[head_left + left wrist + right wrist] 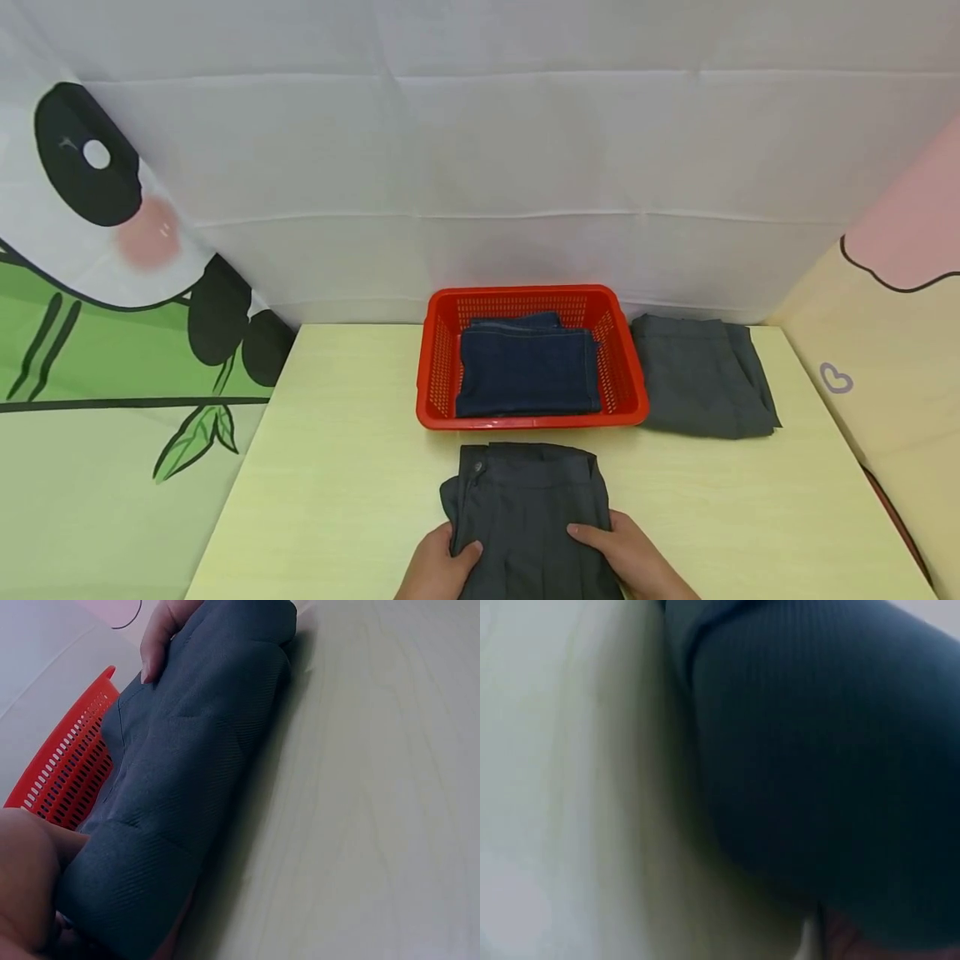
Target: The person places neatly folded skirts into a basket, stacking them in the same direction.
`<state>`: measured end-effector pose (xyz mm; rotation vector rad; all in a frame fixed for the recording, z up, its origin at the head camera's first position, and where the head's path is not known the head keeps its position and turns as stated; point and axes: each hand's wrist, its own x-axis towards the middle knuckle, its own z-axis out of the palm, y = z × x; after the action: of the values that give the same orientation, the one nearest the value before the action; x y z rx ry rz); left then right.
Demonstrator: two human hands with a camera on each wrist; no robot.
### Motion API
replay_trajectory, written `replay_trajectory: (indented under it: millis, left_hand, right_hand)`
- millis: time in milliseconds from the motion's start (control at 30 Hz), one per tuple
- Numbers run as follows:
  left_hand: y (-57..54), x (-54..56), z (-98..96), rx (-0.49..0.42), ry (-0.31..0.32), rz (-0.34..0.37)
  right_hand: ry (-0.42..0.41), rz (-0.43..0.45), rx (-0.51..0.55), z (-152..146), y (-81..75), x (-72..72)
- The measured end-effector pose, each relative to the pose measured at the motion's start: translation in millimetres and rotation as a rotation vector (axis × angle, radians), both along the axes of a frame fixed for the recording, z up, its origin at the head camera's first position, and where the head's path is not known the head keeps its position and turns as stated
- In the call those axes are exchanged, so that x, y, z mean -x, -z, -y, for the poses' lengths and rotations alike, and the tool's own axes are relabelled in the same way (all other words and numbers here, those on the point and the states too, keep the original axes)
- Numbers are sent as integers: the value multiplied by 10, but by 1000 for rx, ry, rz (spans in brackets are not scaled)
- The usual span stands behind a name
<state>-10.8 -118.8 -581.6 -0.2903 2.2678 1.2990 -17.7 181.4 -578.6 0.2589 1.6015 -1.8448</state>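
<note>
At the near side of the table (337,467): a folded dark grey pleated garment (536,517) lies between two bare hands, its waistband toward the far side; whether it is a skirt or shorts I cannot tell.
Left hand (438,565): clamped on the garment's left edge, thumb on top of the cloth; the other fingers are mostly hidden by it.
Right hand (633,554): clamped on the right edge, thumb laid over the front; its other fingers are out of sight behind the fabric, so how they are spread I cannot tell.
Button (478,467): near the left end of the waistband.
Near folds: thick, ribbed layers in the left wrist view, with a shadow beside them on the table; blurred in the right wrist view.
Red plastic basket (532,422): just beyond the waistband, perforated walls, standing on the table.
Dark blue denim (528,371): folded inside the basket, another layer showing behind the front one.
Second grey garment (705,379): folded on the table just to the right of the basket.
White sheet (525,150): creased, behind the table.
Cartoon panel (75,350): at the left, with green areas, a black eye and a pink cheek.
Cream-and-pink panel (885,333): at the right, bearing a small purple heart.
</note>
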Motion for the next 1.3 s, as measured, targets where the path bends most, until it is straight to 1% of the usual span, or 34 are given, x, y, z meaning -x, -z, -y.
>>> replay_trajectory:
  millis: [100,167,233,433,500,600,733,833,967,1100,1200,1300]
  left_hand:
    - [8,15,5,-2,10,4]
    - [16,30,18,-15,28,7]
    - [22,53,38,-33,49,25]
    - [5,114,119,-141,102,117]
    - [-7,117,140,-180,115,132]
    - [-27,93,165,-229,127,125]
    - [-87,31,179,-319,122,78]
    - [-183,2,171,-373,110,55]
    - [-371,-26,155,-473,77,82]
    - [-613,-31,140,-587,48,125]
    - [-823,3,124,-623,41,139]
    - [-1039,74,112,-640,57,125]
  right_hand:
    - [0,-25,4,-13,22,9]
    - [2,-33,15,-19,29,11]
    - [-3,-45,15,-24,30,15]
    - [-12,-65,1,-17,52,21]
    - [-8,-66,4,-13,55,11]
    - [1,-65,4,-12,52,-13]
    - [18,-47,-28,-30,-19,-49]
    - [32,-29,-62,-60,-150,-65]
    - [34,-41,-67,-99,-375,-62]
    - [42,-56,-32,-132,-607,-48]
    - [48,-69,-36,-160,-787,-23]
    - [54,-102,-45,-173,-986,34]
